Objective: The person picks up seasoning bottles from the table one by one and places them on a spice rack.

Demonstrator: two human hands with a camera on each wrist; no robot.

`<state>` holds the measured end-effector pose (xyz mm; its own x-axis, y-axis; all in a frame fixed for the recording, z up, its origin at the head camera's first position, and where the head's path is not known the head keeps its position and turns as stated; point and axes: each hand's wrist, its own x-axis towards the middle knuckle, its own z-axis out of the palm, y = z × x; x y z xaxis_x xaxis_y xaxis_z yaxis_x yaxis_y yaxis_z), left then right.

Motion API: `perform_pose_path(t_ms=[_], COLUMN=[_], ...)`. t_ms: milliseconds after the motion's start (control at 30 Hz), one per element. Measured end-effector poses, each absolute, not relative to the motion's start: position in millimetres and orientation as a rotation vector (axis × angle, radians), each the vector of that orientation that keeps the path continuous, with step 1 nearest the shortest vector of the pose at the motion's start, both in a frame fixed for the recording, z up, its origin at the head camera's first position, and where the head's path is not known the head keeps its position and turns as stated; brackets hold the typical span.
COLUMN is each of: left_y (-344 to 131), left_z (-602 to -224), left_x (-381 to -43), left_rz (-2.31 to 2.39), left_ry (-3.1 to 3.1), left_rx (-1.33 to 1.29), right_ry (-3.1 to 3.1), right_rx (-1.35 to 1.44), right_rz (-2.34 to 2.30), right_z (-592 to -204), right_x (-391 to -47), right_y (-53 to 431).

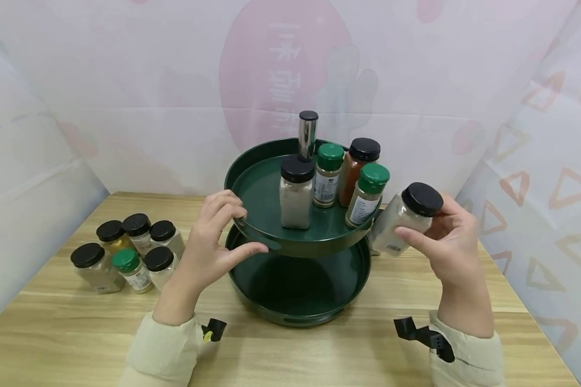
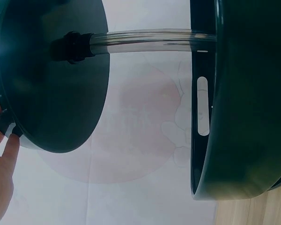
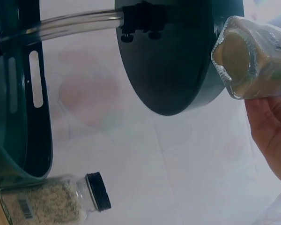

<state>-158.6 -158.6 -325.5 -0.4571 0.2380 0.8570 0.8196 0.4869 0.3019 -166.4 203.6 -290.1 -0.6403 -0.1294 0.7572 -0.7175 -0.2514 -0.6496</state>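
My left hand [image 1: 208, 242] grips the left rim of a dark green two-tier rack's upper tray [image 1: 256, 188], fingers over the edge and thumb against the outer wall. Tilted at the tray's right side, a clear spice jar with a black lid [image 1: 392, 226] is held by my right hand [image 1: 457, 247]; its base shows in the right wrist view. On the upper tray stand a black-lidded jar of pale powder [image 1: 295, 201], two green-capped bottles [image 1: 325, 183] and a black-lidded jar of red-brown spice [image 1: 351, 174]. A chrome post [image 1: 307, 134] rises behind them.
Below is the rack's lower tray [image 1: 300, 317]. Several jars with black lids and one green-capped bottle [image 1: 134, 271] cluster on the wooden table at left. Another black-capped jar [image 3: 44, 204] stands beside the lower tray. Printed cloth [image 1: 164, 134] hangs behind.
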Motion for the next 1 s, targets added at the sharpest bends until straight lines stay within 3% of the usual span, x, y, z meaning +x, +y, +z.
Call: perform_pose_path(t_ms=[533, 1000], left_y=[-158, -158], left_z=[-323, -326], left_x=[-158, -158], left_rz=[-0.943, -0.928], left_ry=[-1.954, -1.956], left_rx=[-0.869, -0.874], right_ry=[-1.650, -1.836], right_rx=[1.049, 0.915], right_rz=[1.904, 1.899], right_z=[-251, -232], right_x=[-148, -137], right_y=[184, 136])
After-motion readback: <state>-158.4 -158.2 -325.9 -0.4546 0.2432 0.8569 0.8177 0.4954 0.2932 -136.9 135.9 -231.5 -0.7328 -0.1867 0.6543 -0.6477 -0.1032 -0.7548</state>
